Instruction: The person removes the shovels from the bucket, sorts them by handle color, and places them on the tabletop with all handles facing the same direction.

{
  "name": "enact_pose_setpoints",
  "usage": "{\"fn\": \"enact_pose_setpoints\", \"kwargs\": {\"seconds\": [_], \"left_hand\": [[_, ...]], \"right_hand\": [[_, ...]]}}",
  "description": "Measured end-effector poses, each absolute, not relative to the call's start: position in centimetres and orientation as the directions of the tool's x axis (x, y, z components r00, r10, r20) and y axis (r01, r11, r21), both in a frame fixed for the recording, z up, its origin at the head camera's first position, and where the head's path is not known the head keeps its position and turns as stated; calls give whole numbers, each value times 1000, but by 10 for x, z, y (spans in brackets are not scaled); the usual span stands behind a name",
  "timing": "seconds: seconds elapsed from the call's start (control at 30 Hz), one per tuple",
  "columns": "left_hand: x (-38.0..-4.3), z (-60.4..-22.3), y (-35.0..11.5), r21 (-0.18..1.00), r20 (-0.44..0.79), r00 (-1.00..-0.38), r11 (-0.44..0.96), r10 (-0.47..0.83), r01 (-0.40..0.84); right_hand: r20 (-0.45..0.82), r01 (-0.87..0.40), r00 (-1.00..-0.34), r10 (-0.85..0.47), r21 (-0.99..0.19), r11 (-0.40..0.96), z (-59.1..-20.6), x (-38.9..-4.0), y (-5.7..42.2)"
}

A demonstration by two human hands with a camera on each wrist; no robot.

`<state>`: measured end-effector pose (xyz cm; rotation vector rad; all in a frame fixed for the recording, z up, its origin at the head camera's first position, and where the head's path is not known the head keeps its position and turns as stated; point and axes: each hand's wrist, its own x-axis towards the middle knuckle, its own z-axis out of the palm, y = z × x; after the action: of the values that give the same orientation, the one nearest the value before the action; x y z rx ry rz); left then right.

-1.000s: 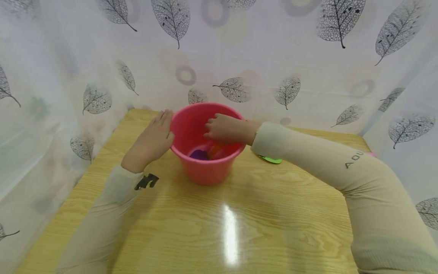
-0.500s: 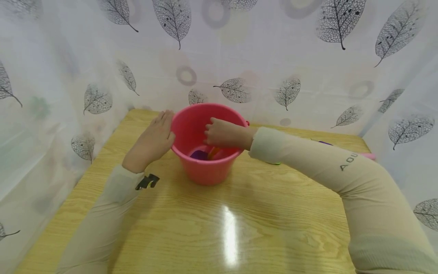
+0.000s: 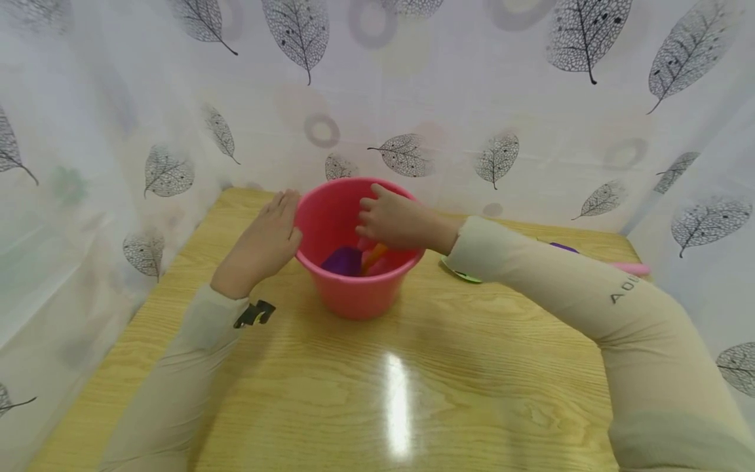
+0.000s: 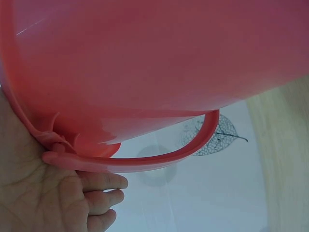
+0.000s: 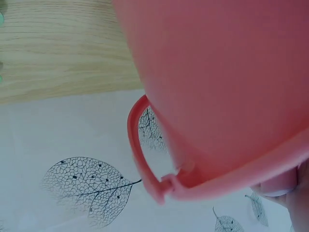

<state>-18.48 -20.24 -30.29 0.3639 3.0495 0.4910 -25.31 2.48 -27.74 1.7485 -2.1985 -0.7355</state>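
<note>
A pink bucket (image 3: 360, 295) stands upright on the wooden table. My left hand (image 3: 259, 246) lies with straight fingers against the left side of its rim; in the left wrist view its palm is beside the bucket's handle (image 4: 140, 164). My right hand (image 3: 395, 219) is over the bucket's mouth with curled fingers, gripping what looks like the pink handle of a purple toy shovel (image 3: 344, 261). An orange piece (image 3: 375, 255) shows just below that hand, inside the bucket. The rest of the contents is hidden by the hand and the front wall.
Right of the bucket lies a flat green thing (image 3: 460, 271), partly under the right sleeve. Behind that arm show a purple piece (image 3: 563, 247) and a pink rod (image 3: 631, 268). A white leaf-print curtain (image 3: 448, 98) borders the table (image 3: 330, 393) at the back and sides.
After dipping slightly, my right hand has risen and shifted right. The purple shovel has come up with it and shows larger. My left hand and the bucket have stayed in place.
</note>
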Motion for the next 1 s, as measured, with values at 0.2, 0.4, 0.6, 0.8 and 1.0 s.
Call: {"fn": "enact_pose_setpoints", "kwargs": {"seconds": [0.2, 0.4, 0.6, 0.8, 1.0], "left_hand": [[-184, -302, -203, 309, 15, -972, 923, 234, 227], [-185, -303, -203, 303, 14, -973, 926, 231, 224], [-184, -303, -203, 309, 13, -972, 923, 236, 229], [-184, -303, -202, 313, 15, -972, 922, 235, 227], [-183, -302, -202, 314, 10, -972, 922, 234, 225]], "right_hand": [[-84, -820, -295, -952, 535, 206, -273, -258, 35], [-29, -825, -301, -953, 508, 245, -274, -258, 45], [11, -807, -337, -942, 511, 295, -272, -255, 52], [62, -785, -362, -930, 519, 340, -271, -253, 56], [100, -779, -383, -918, 499, 379, -272, -251, 61]]}}
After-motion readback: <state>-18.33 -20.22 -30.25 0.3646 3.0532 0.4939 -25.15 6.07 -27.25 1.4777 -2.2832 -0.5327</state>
